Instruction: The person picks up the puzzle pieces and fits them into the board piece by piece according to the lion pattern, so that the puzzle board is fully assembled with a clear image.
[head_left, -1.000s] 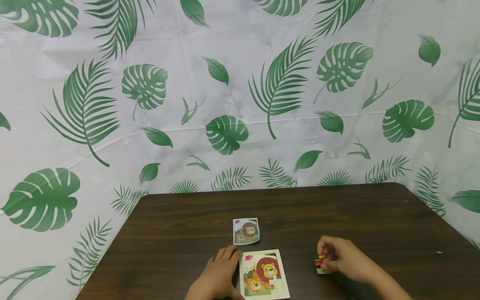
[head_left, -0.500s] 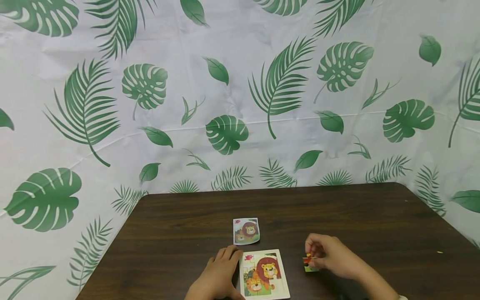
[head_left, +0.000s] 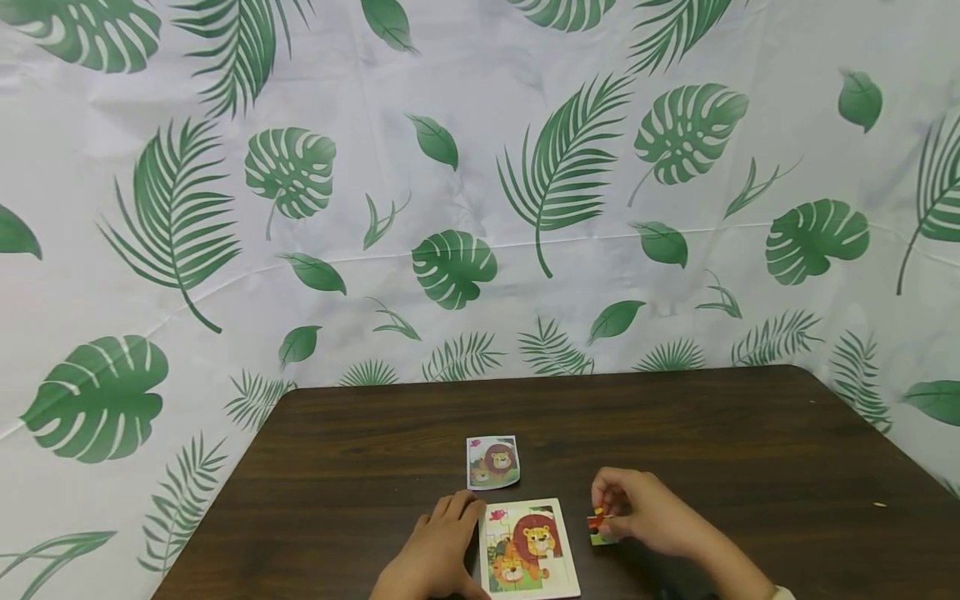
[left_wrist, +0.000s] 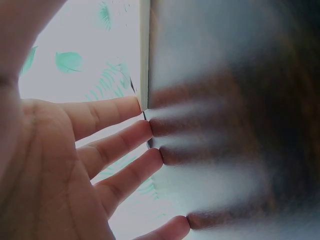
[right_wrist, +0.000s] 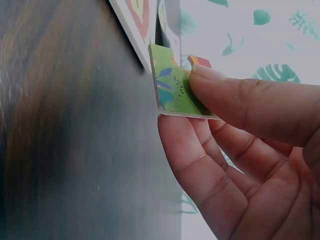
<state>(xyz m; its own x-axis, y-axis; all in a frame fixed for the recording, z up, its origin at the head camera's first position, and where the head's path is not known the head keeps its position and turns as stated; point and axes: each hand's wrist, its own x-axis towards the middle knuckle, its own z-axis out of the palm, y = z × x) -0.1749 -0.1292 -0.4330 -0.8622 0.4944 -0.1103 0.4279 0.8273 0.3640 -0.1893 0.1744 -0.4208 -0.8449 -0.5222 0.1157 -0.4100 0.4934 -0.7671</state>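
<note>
A lion jigsaw puzzle in a pale tray (head_left: 557,575) lies near the front of the table, its lower right corner showing bare tan board. My left hand (head_left: 438,546) rests along the tray's left side. In the left wrist view its fingers (left_wrist: 117,112) are extended, fingertips on the dark tabletop and the index fingertip right at the tray's edge. To the right of the tray, my right hand (head_left: 637,512) pinches a puzzle piece (head_left: 600,529) between thumb and fingers. The right wrist view shows this green corner piece (right_wrist: 170,90) with blue leaves and a bit of orange, tilted up.
A small reference card (head_left: 492,462) with the same lion picture lies just behind the tray. The dark wooden table (head_left: 360,450) reaches back to a white leaf-print cloth (head_left: 480,192). A tiny yellow scrap (head_left: 879,504) lies far right.
My right hand has moved left with the puzzle piece, closer to the tray's right side. The left hand, the tray and the card have stayed in place.
</note>
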